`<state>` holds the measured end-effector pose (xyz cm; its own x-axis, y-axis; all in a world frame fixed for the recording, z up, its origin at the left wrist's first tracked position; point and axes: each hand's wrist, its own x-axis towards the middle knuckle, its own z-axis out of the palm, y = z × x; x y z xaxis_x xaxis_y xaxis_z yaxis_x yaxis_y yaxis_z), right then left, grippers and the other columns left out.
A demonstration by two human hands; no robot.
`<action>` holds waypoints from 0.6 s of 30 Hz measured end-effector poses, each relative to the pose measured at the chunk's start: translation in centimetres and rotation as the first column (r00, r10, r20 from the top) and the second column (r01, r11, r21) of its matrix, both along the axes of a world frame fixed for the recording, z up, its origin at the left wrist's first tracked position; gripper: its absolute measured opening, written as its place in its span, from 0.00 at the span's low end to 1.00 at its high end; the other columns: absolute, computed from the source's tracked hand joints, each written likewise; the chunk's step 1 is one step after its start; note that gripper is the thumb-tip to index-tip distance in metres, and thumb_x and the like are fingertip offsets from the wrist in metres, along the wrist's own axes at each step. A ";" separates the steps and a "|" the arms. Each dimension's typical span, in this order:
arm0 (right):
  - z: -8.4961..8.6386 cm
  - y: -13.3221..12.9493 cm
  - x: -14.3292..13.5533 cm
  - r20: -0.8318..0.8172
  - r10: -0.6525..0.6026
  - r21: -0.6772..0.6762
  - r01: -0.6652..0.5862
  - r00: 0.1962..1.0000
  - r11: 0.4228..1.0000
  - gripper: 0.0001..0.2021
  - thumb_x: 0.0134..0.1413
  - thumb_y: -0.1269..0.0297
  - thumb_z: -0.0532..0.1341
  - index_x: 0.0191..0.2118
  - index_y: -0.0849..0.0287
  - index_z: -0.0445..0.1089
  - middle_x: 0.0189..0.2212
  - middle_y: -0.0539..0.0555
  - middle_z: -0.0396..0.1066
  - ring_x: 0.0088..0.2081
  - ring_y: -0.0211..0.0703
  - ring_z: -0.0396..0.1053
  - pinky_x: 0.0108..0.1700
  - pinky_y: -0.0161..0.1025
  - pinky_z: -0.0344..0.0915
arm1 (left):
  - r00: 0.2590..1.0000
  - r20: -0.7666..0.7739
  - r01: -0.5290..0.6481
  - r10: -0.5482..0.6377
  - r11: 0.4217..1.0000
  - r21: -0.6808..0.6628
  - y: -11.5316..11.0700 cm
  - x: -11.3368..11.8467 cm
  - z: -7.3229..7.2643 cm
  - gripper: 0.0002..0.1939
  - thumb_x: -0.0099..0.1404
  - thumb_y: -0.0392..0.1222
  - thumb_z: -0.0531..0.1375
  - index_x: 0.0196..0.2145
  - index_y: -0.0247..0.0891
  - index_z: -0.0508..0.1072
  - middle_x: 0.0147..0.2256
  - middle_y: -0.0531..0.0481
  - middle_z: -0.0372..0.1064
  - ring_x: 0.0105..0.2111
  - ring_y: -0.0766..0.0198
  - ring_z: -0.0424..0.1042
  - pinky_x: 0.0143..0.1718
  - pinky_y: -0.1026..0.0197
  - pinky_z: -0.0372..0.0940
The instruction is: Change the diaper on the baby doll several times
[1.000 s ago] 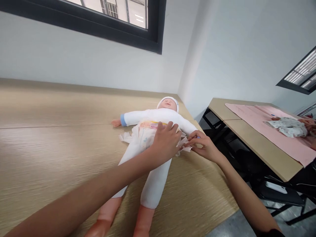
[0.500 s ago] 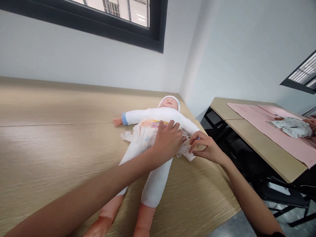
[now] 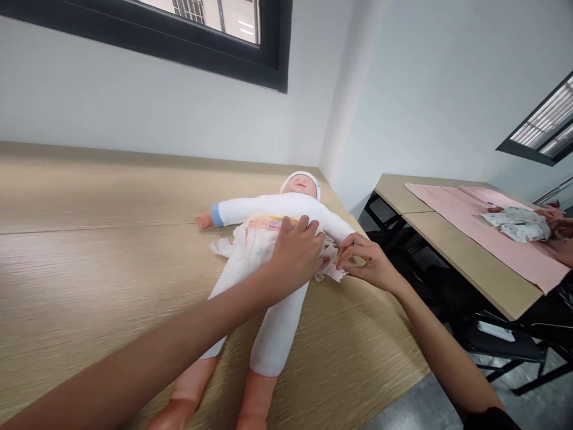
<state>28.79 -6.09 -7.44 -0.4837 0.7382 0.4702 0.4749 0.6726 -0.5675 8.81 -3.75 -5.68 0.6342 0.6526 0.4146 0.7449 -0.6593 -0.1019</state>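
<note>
A baby doll [image 3: 237, 211] in white clothes and a white cap lies on its back on the wooden table [image 3: 111, 263], head toward the wall. Around its hips is a white diaper [image 3: 259, 246] with a coloured waistband. My left hand [image 3: 298, 248] rests on the diaper's front, its fingers curled at the waistband; what lies under them is hidden. Beside the doll's hip, my right hand [image 3: 364, 260] pinches the loose, ruffled edge of the diaper between thumb and fingers.
At the right, a second table [image 3: 470, 260] carries a pink cloth [image 3: 483, 239] and patterned baby clothes [image 3: 519, 224]. Another person's hand [image 3: 563, 228] shows at the right edge. Below stands a black chair [image 3: 505, 346] holding a white object.
The view has shifted slightly, so the scene sits a little further left. My right hand has closed more on the diaper's edge. More of the other person's hands shows.
</note>
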 end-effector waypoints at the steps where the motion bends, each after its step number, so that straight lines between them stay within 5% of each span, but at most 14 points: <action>1: 0.0 0.0 -0.1 -0.017 0.004 -0.010 -0.005 1.000 1.000 0.02 0.53 0.65 0.63 0.31 0.54 0.73 0.35 0.52 0.69 0.40 0.42 0.68 0.44 0.42 0.66 | 1.000 0.000 -0.006 0.006 1.000 0.005 -0.1 0.2 -0.1 0.09 0.61 0.45 0.58 0.31 0.36 0.71 0.36 0.42 0.69 0.41 0.49 0.64 0.41 0.46 0.57; 7: -1.7 0.2 -1.0 -0.153 -0.107 -0.139 0.085 0.983 0.987 0.06 0.59 0.59 0.57 0.37 0.55 0.65 0.35 0.53 0.72 0.38 0.41 0.71 0.42 0.40 0.67 | 1.000 -0.019 -0.020 0.022 0.990 0.139 -1.2 0.8 -0.9 0.09 0.63 0.31 0.52 0.35 0.34 0.72 0.35 0.43 0.71 0.42 0.52 0.67 0.52 0.46 0.53; 13: -3.9 0.9 -1.3 -0.252 -0.188 -0.208 0.137 0.949 0.969 0.09 0.61 0.54 0.53 0.39 0.53 0.58 0.32 0.52 0.71 0.36 0.41 0.71 0.39 0.39 0.67 | 0.995 -0.098 0.038 -0.021 0.984 0.176 -1.4 0.8 -0.9 0.10 0.63 0.29 0.51 0.33 0.33 0.72 0.33 0.43 0.72 0.43 0.52 0.67 0.49 0.50 0.57; 18: -5.0 1.4 -1.5 -0.334 -0.239 -0.276 0.147 0.912 0.950 0.11 0.61 0.52 0.52 0.41 0.53 0.57 0.28 0.48 0.67 0.29 0.38 0.69 0.32 0.35 0.66 | 0.991 -0.131 0.046 -0.013 0.966 0.254 -1.6 0.9 -1.1 0.14 0.64 0.29 0.50 0.44 0.24 0.70 0.34 0.37 0.73 0.43 0.50 0.68 0.42 0.52 0.61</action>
